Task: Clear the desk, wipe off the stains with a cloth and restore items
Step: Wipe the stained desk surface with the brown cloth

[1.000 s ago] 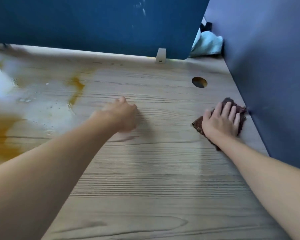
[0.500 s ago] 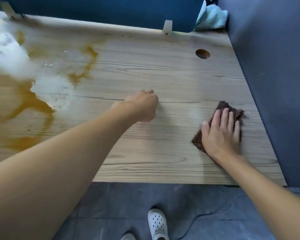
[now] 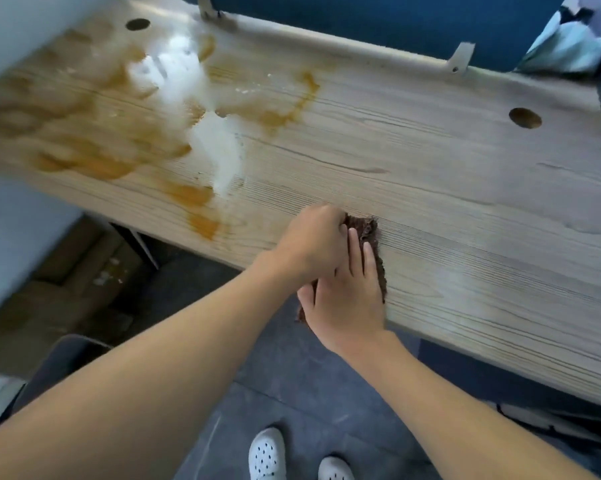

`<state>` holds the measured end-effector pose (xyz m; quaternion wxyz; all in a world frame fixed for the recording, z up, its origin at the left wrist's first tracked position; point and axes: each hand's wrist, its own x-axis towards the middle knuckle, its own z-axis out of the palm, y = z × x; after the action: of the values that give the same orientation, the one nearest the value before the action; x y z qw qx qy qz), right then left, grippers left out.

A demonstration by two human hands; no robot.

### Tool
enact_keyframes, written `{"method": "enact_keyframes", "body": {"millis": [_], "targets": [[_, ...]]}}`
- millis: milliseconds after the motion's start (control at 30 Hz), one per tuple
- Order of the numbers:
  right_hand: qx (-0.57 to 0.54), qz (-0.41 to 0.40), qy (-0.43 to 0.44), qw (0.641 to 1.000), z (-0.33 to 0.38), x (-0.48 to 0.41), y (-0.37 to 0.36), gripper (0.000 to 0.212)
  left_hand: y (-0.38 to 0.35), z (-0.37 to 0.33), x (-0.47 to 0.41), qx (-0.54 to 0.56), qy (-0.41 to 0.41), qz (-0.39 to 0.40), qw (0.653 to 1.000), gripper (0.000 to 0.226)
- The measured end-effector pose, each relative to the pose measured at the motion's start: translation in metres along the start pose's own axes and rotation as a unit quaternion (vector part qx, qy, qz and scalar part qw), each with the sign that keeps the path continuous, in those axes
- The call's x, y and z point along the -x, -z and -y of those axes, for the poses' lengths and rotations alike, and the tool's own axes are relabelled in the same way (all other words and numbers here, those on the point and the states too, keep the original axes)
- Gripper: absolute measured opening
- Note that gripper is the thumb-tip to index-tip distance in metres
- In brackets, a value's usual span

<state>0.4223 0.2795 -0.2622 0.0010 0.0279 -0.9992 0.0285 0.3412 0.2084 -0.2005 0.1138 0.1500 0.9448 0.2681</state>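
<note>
Far left, brown stains (image 3: 94, 161) spread over the left third of the counter (image 3: 465, 209), some reaching the front edge. A white patch (image 3: 219, 150) sits among them; it may be glare or foam, cannot tell. None of this looks wiped yet.

Left hand (image 3: 312, 244): fingers curled, knuckles up, against the far left corner of the cloth (image 3: 370, 230). Whether it pinches the cloth is hidden.

The cloth is dark brown and lies at the counter's front edge, just right of the stains and not on them. Its near end seems to hang past the edge.

Right hand (image 3: 347, 303): flat on the cloth, fingers straight and close together, pressing down.

Step in hand, as judged: bring the cloth left onto the stains. To do it well:
- keep the palm flat and the cloth spread
- pull it fully onto the counter first
- wipe from the stains' outer rim inward so the liquid isn't pushed over the edge
- refold to a clean face when soaked

Right of the hands the wood shows no stains. A cable hole (image 3: 524, 117) sits far right, a pale cloth (image 3: 569, 50) in the corner.
</note>
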Motion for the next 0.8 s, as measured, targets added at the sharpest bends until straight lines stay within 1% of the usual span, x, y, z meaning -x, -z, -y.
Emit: {"method": "enact_keyframes", "body": {"millis": [100,167,200,233,267,300,333,367,400,433,467,500,533,567,667,733,800], "targets": [[0.024,-0.02,0.07,0.997,0.029,-0.003,-0.007,0.064,0.008,0.038,0.042,0.079,0.085,-0.127,0.985,0.022],[-0.012,-0.058,0.113,0.992,0.049,-0.008,-0.013,0.05,0.018,0.062,0.073,0.124,0.122,-0.213,0.962,0.02],[-0.035,-0.08,0.134,0.987,0.063,-0.011,-0.014,0.042,0.024,0.074,0.088,0.147,0.15,-0.254,0.944,0.019],[-0.062,-0.086,0.154,0.982,0.083,-0.015,-0.015,0.039,0.031,0.091,0.103,0.171,0.187,-0.292,0.922,0.02],[-0.094,-0.09,0.164,0.978,0.1,-0.016,-0.018,0.04,0.036,0.104,0.114,0.198,0.226,-0.319,0.899,0.022],[-0.131,-0.079,0.176,0.973,0.121,-0.014,-0.017,0.041,0.04,0.121,0.125,0.226,0.272,-0.342,0.87,0.023],[-0.177,-0.05,0.192,0.964,0.148,-0.011,-0.018,0.04,0.044,0.142,0.137,0.258,0.324,-0.357,0.837,0.023],[-0.239,-0.007,0.205,0.949,0.176,-0.006,-0.016,0.037,0.047,0.166,0.148,0.308,0.375,-0.358,0.798,0.022],[-0.308,0.059,0.188,0.931,0.204,-0.002,-0.012,0.034,0.052,0.19,0.158,0.377,0.421,-0.345,0.749,0.022],[-0.366,0.124,0.163,0.908,0.233,0.001,-0.013,0.031,0.058,0.214,0.17,0.456,0.46,-0.322,0.69,0.023],[-0.414,0.178,0.123,0.884,0.262,0.002,-0.014,0.028,0.064,0.239,0.183,0.533,0.485,-0.291,0.63,0.024],[-0.438,0.207,0.088,0.87,0.291,0.002,-0.02,0.028,0.071,0.262,0.198,0.592,0.495,-0.267,0.577,0.025],[-0.445,0.228,0.074,0.863,0.328,0.001,-0.03,0.029,0.076,0.295,0.219,0.629,0.492,-0.258,0.544,0.025],[-0.454,0.237,0.058,0.857,0.341,-0.003,-0.037,0.031,0.075,0.31,0.227,0.648,0.483,-0.247,0.535,0.025],[-0.47,0.314,0.038,0.824,0.421,-0.007,-0.079,0.033,0.068,0.391,0.275,0.658,0.485,-0.264,0.512,0.025],[-0.487,0.367,0.015,0.792,0.469,-0.006,-0.115,0.032,0.052,0.443,0.301,0.672,0.497,-0.267,0.481,0.026],[-0.485,0.413,0.013,0.771,0.506,-0.004,-0.157,0.033,0.026,0.488,0.322,0.693,0.5,-0.266,0.446,0.029]]}}
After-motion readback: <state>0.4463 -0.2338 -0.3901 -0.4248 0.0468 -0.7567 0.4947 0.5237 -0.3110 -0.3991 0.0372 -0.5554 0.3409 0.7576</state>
